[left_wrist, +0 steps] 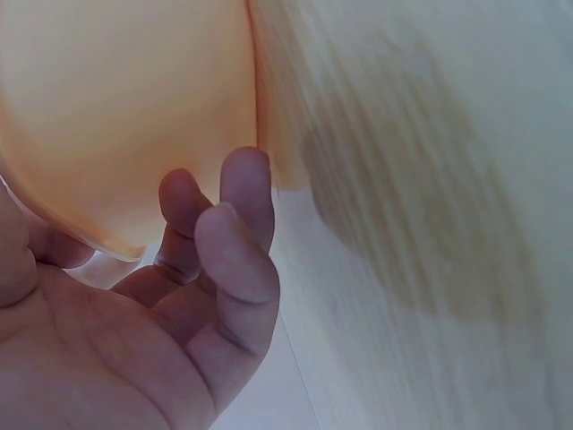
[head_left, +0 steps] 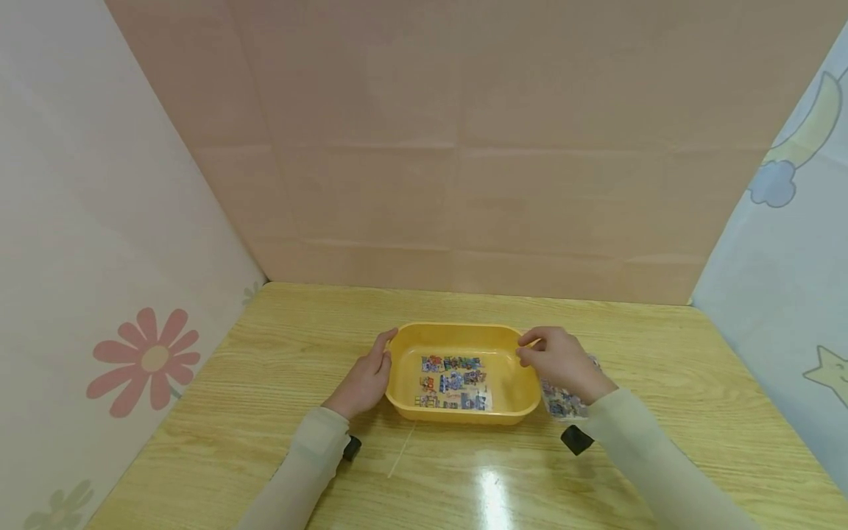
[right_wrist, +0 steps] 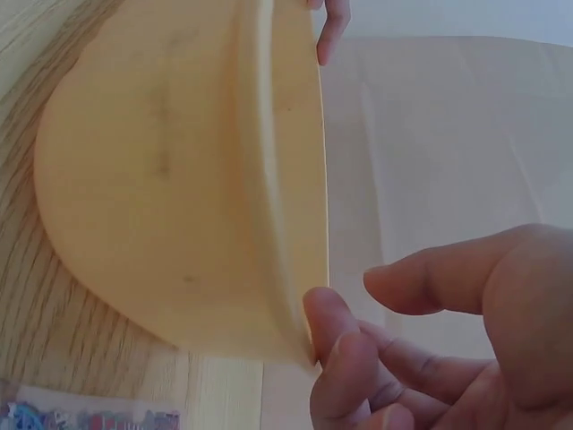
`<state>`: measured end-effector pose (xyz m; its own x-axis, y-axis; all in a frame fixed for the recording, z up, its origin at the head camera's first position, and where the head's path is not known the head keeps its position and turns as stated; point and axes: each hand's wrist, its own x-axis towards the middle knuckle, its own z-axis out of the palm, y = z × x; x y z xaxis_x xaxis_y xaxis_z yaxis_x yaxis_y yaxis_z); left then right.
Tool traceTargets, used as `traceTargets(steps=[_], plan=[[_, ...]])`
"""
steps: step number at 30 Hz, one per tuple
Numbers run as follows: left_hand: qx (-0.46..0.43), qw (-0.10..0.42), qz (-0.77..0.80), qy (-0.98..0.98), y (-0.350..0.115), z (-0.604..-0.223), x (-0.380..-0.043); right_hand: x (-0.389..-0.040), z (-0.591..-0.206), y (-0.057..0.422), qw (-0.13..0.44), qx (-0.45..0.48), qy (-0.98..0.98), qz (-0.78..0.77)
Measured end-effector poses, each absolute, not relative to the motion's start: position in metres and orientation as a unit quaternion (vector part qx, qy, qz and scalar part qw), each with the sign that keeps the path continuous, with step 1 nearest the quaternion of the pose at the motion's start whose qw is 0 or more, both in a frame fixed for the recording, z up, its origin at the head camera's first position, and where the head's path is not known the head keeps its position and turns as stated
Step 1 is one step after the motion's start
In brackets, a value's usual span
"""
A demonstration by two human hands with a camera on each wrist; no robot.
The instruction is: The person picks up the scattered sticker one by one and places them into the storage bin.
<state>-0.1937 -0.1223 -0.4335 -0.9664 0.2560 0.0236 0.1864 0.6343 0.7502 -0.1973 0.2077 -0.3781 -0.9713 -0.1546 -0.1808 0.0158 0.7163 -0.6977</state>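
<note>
A yellow plastic tub (head_left: 457,417) stands on the table. On its floor lies a clear sheet with several small colourful printed pictures (head_left: 453,381), perhaps stickers. My left hand (head_left: 361,383) grips the tub's left end, its fingers bent against the outer wall in the left wrist view. At the opposite end, my right hand (head_left: 559,361) hovers over the rim. In the right wrist view its thumb and the nearest fingers (right_wrist: 331,313) are apart and hold nothing; some fingertips are close to or touching the rim. Partly under my right hand is another printed sheet (head_left: 563,403), beside the tub.
The wood-grain table (head_left: 265,412) is bounded by a tan backing sheet (head_left: 457,184) behind and pale decorated panels at both sides, one with a pink flower (head_left: 154,359). Black wrist devices (head_left: 576,439) sit on both sleeves.
</note>
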Motion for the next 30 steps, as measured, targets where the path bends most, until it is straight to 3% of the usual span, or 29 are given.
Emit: traceTargets(steps=[30], plan=[[0.128, 0.039, 0.401, 0.906, -0.122, -0.433, -0.194, -0.186, -0.397, 0.258, 0.104, -0.003, 0.921, -0.377]])
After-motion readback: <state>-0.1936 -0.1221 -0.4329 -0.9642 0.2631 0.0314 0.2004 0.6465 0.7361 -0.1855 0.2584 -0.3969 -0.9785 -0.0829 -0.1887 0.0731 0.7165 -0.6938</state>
